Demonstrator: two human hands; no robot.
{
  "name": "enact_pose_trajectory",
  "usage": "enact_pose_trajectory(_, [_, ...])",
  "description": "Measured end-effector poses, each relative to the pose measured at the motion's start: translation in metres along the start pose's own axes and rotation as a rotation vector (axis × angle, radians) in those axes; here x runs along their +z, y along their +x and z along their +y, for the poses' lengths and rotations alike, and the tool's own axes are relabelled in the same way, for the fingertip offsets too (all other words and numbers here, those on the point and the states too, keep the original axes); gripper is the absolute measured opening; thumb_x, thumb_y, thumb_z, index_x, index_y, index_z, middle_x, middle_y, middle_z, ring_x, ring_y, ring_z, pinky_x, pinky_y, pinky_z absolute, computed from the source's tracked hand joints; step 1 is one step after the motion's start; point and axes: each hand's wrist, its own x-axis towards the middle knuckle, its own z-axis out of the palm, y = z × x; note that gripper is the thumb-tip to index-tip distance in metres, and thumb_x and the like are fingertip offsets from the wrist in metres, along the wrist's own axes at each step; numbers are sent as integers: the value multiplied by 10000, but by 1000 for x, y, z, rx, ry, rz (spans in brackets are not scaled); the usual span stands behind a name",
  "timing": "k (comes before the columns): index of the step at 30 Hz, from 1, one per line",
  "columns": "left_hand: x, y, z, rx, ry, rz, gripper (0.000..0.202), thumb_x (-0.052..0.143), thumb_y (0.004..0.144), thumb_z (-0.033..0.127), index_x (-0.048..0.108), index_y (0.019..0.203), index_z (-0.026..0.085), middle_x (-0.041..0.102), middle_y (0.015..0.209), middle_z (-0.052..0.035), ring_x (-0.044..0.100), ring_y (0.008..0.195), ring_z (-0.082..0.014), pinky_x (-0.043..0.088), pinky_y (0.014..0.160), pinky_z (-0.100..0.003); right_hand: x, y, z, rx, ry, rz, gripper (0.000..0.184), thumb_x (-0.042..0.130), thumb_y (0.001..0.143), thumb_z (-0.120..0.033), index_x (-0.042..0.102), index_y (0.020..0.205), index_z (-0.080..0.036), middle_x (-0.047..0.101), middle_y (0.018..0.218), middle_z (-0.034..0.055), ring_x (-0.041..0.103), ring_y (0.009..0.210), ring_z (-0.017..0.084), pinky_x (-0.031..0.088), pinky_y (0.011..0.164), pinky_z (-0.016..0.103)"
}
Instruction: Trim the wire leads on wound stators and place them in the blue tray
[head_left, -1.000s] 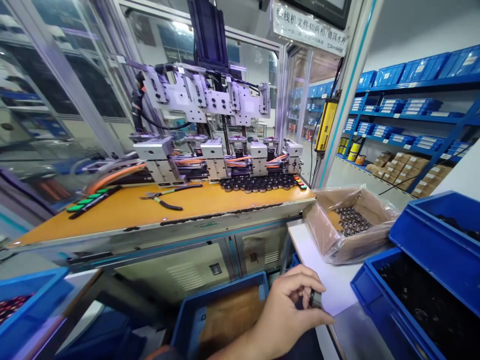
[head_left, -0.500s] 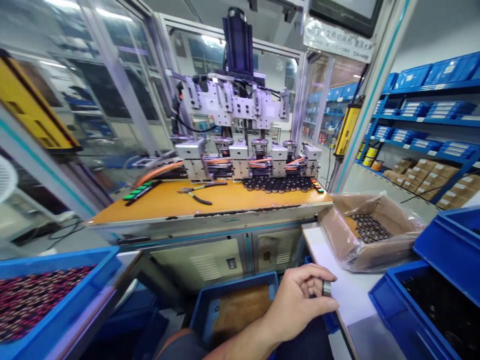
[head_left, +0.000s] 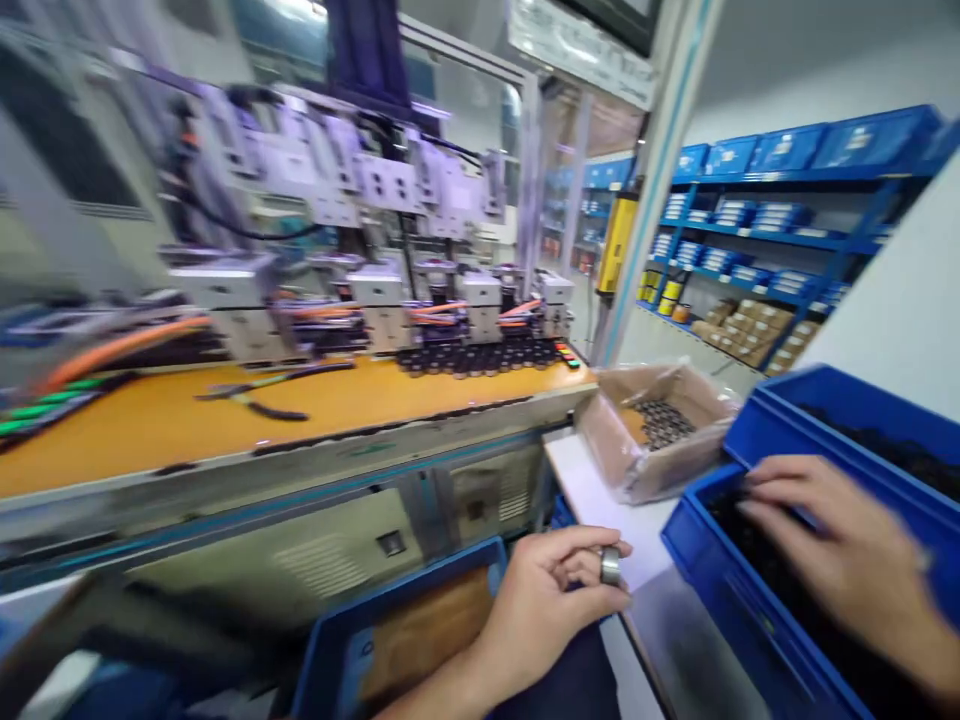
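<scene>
My left hand (head_left: pixel 529 610) is closed on a short silvery metal ring (head_left: pixel 610 566), pinched between thumb and fingers. It hovers beside the white side table's edge, its forearm coming from the bottom. Over a blue bin (head_left: pixel 686 545) of small black parts (head_left: pixel 739 535) is my right hand (head_left: pixel 832 540). Its thumb and fingertips are drawn together at the bin's far left corner; motion blur hides what may be between them.
An open cardboard box (head_left: pixel 607 440) lined with plastic holds many metal pieces. On the orange bench (head_left: pixel 150 430) lie pliers (head_left: pixel 255 390) and rows of black round parts (head_left: pixel 480 358), below a press machine (head_left: pixel 375 180). Another blue bin (head_left: pixel 787 395) stands behind; a blue tray (head_left: pixel 315 640) sits low.
The view has swung right. My right hand has come into view over the blue bin of black parts. My left hand still holds the metal ring.
</scene>
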Motion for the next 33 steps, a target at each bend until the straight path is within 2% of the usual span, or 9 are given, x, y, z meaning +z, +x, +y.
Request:
enact_pose_trajectory(3, [7, -1, -1, 58, 120, -30, 359, 880, 587, 87, 823, 910, 235, 823, 835, -35, 743, 684, -146, 587, 683, -198, 37, -18, -24, -129, 264, -110, 94, 549, 967, -144, 633, 937, -175, 651, 821, 36, 634, 717, 115, 545, 637, 208])
enact_pose_trajectory(5, [9, -3, -2, 102, 187, -49, 361, 890, 585, 100, 825, 910, 244, 820, 797, -22, 748, 667, -155, 596, 675, -202, 59, -28, -38, -194, 376, -93, 108, 532, 958, -98, 630, 965, -145, 657, 811, 53, 639, 727, 126, 557, 655, 221])
enact_pose_trajectory(7, [10, -5, -5, 140, 232, -56, 368, 903, 574, 114, 826, 910, 243, 807, 741, -10, 743, 631, -157, 596, 646, -198, 71, -35, -46, -222, 417, -54, 105, 543, 941, -78, 631, 964, -131, 671, 813, 66, 653, 745, 142, 570, 678, 241])
enact_pose_trajectory(12, [11, -4, -11, 194, 313, -56, 353, 895, 614, 157, 822, 949, 244, 797, 735, -19, 732, 625, -153, 584, 630, -191, 63, -37, -41, -234, 389, -30, 93, 556, 938, -81, 637, 976, -107, 703, 837, 86, 686, 791, 156, 583, 711, 253])
enact_pose_trajectory(16, [11, -6, -10, 195, 310, -64, 341, 881, 640, 143, 818, 953, 262, 807, 764, -11, 724, 614, -127, 573, 628, -165, 55, -31, -36, -220, 340, -17, 138, 574, 958, -129, 633, 1072, -79, 708, 892, 104, 698, 858, 154, 595, 762, 249])
enact_pose_trajectory(24, [9, -9, -7, 29, 169, -124, 383, 875, 632, 89, 813, 980, 237, 819, 771, -21, 777, 692, -175, 619, 708, -213, 59, -35, -32, -342, 328, -35, 164, 613, 925, -85, 631, 1084, -49, 686, 909, 112, 662, 774, 158, 585, 655, 277])
enact_pose_trajectory(27, [11, -8, -3, 0, 124, -120, 377, 877, 610, 65, 816, 948, 220, 819, 774, -27, 782, 693, -193, 634, 701, -236, 57, -35, -32, -341, 288, -35, 163, 610, 927, -108, 631, 1083, -66, 690, 901, 97, 666, 774, 154, 592, 669, 270])
enact_pose_trajectory(31, [12, -8, -1, -38, 72, -137, 374, 872, 607, 48, 816, 931, 227, 819, 782, -20, 787, 714, -197, 635, 707, -236, 54, -34, -33, -384, 278, -68, 183, 517, 949, -78, 632, 1091, -58, 691, 907, 110, 673, 771, 163, 588, 686, 288])
enact_pose_trajectory(33, [10, -8, -2, -50, 61, -140, 368, 875, 612, 60, 815, 934, 226, 819, 777, -20, 784, 705, -188, 632, 703, -230, 55, -34, -35, -362, 285, -71, 170, 547, 949, -105, 631, 1090, -63, 689, 901, 103, 667, 767, 158, 583, 683, 281])
